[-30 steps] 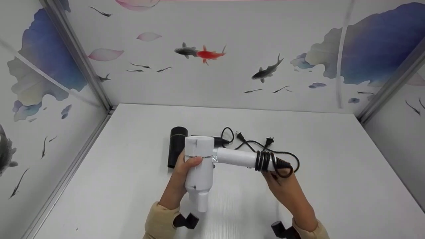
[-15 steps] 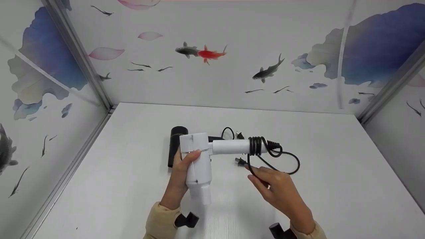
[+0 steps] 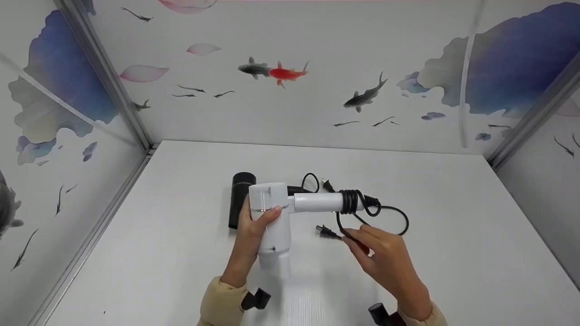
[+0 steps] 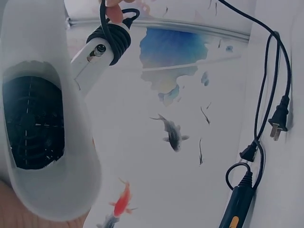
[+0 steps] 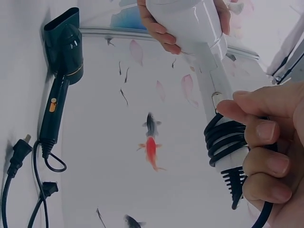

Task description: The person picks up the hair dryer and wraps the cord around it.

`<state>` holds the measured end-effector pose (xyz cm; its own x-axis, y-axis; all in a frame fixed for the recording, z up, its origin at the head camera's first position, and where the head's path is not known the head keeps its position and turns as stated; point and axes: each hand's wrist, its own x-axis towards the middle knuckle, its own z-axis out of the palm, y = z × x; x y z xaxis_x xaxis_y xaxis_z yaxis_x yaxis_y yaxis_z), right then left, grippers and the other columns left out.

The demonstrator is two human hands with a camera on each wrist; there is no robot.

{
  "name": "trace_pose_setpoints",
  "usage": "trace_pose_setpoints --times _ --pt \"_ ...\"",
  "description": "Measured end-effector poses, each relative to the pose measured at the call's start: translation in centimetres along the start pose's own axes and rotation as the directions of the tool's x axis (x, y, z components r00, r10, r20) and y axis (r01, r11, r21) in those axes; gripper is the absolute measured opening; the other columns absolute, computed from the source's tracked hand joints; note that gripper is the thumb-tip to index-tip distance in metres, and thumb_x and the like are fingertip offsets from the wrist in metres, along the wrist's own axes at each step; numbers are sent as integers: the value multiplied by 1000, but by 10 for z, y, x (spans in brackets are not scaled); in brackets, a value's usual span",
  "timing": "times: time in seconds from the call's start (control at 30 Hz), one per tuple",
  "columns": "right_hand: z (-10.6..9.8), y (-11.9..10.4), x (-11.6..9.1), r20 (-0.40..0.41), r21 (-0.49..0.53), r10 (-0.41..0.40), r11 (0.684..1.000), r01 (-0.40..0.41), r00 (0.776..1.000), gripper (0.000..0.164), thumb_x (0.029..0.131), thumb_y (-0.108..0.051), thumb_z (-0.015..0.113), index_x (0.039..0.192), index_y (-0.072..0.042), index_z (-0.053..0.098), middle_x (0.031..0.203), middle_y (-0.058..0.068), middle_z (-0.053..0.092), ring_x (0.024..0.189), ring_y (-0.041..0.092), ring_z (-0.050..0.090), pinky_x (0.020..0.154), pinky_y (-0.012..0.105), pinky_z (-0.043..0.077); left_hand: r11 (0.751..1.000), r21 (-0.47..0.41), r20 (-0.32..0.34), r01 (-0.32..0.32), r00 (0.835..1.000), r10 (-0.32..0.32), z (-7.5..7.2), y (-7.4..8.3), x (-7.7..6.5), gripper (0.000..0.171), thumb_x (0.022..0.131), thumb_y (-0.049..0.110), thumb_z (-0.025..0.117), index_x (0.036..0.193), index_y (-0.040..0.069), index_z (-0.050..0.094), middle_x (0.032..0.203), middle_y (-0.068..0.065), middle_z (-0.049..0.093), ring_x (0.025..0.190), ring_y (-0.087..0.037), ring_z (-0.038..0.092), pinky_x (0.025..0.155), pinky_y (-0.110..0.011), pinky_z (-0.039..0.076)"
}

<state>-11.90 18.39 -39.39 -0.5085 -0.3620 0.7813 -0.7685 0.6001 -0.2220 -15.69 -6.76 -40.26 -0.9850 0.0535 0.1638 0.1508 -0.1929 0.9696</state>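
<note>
A white hair dryer (image 3: 274, 231) is gripped at its body by my left hand (image 3: 250, 232), thumb across the front. Its handle (image 3: 317, 202) points right, with black cord (image 3: 350, 201) wound round the end in several turns. My right hand (image 3: 383, 253) is below the handle and pinches a loose length of that cord; in the right wrist view the thumb and forefinger (image 5: 230, 107) are close beside the coils. A black two-pin plug (image 3: 327, 232) appears just left of the right fingertips. Whether it touches the table cannot be told. The left wrist view shows the dark vent grille (image 4: 35, 121).
Behind, a black hair dryer (image 3: 241, 199) with a yellow switch (image 5: 53, 104) lies on the white table (image 3: 181, 253). Its cord loop (image 3: 311, 174) and another plug (image 3: 328, 185) lie to its right. Painted panels (image 3: 290, 36) stand at the back and sides.
My right hand has left the handle's end and moved left and down, drawing out cord. The plug has shifted left and nearer me. The white dryer has moved slightly up and tilted level.
</note>
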Motion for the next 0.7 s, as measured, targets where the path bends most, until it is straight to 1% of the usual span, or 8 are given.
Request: trace_pose_setpoints --times 0.1,0.23,0.33,0.4,0.47,0.57,0.7 --pt "-2 1 0 -21 8 -5 1000 6 1000 26 64 7 77 86 -5 72 63 -6 53 53 -3 44 46 8 36 999 35 1 -21 1000 21 1 0 0 62 80 23 63 132 6 34 107 -11 54 86 -19 56 74 -35 49" --pt "-3 3 -1 -41 -14 0 1000 -1 999 25 64 5 77 85 -8 71 63 -7 52 53 -2 43 47 7 34 994 99 19 -51 999 50 2 -2 0 61 80 23 64 131 4 35 110 -15 54 88 -18 57 75 -35 50" --pt "-4 5 -1 -61 -38 11 999 -13 998 26 63 4 78 84 -10 70 63 -8 49 54 -1 41 47 7 31 987 146 39 -61 998 56 2 -3 1 59 80 23 64 129 5 37 109 -16 54 87 -18 57 75 -35 51" --pt "-6 5 -1 -67 -51 25 998 -29 997 26 63 2 79 84 -10 70 63 -8 50 54 0 41 47 7 31 982 177 61 -58 997 48 2 -3 1 57 81 23 65 127 5 37 107 -15 55 86 -18 58 74 -34 51" --pt "-8 6 -2 -71 -53 51 997 -55 996 24 65 0 79 84 -10 69 64 -7 50 55 0 40 48 8 30 978 203 85 -51 996 34 3 -3 1 56 81 24 66 125 6 38 105 -15 55 84 -18 59 72 -34 52" --pt "-12 9 -3 -70 -45 114 992 -118 991 20 68 -3 78 84 -10 69 66 -6 53 56 0 39 49 10 30 971 235 116 -46 993 19 3 -4 1 56 81 25 67 125 5 38 104 -15 56 83 -18 58 70 -34 52" --pt "-17 12 -5 -71 -51 205 977 -209 976 20 68 -6 79 84 -10 68 67 -4 57 56 -1 39 50 12 32 961 270 143 -58 990 19 2 -4 1 59 80 27 68 126 6 39 105 -15 56 84 -17 57 72 -33 51"
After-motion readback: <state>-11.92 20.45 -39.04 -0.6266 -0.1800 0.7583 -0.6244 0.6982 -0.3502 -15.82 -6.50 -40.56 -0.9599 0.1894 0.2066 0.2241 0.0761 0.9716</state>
